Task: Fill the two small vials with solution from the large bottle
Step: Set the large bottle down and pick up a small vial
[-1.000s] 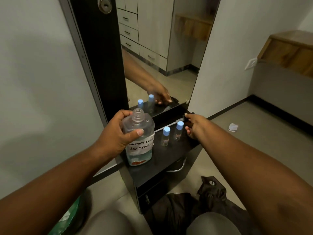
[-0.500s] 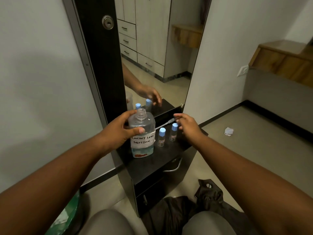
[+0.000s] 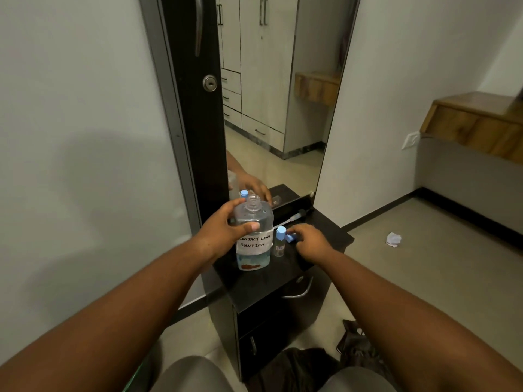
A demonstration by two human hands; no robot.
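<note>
Vials (image 3: pixel 279 241) are stood upright at three o'clock of the uncapped bottle (image 3: pixel 254 233) gripped by left-hand fingers (image 3: pixel 252 226), while right-hand fingers (image 3: pixel 295 231) are curled around the farther vial's cap (image 3: pixel 291 237).

We see a dim, soft-lit room; a broad faint shadow lies on the wall (image 3: pixel 85 165) left of the mirror (image 3: pixel 277 108), and straight edges bow near the borders.

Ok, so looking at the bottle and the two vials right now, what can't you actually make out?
- Second vial, head view: only its blue cap shows; the right hand covers the body.
- Fill level of the standing vial: too small to tell.
- Large bottle: the left hand hides its left side and the label's first letter.
- Bottle's cap: not seen anywhere.
</note>
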